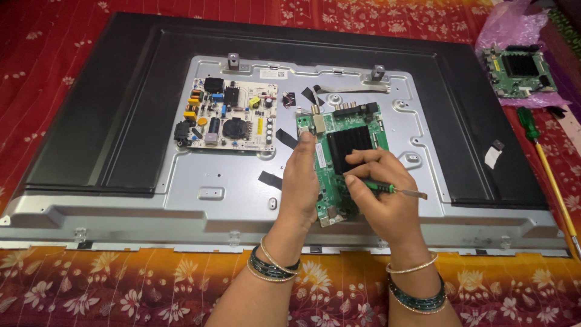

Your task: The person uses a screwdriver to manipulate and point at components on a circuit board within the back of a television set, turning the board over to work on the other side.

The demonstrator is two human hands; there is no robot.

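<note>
Two hands: left hand (301, 181) gripping green circuit board (342, 158); right hand (378, 194) pinching small screwdriver (396, 189).
Progress: board lying on metal back panel (181, 181), seemingly loose.
Remaining: unclear.

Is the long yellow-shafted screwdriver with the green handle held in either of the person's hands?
No: the yellow-shafted screwdriver lies on the cloth, apart from both hands; the right hand holds a small tool.

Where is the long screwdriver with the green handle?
The long screwdriver lies unheld on the red floral cloth at the head view's right edge, just below the spare green circuit board on its pink bag.
</note>
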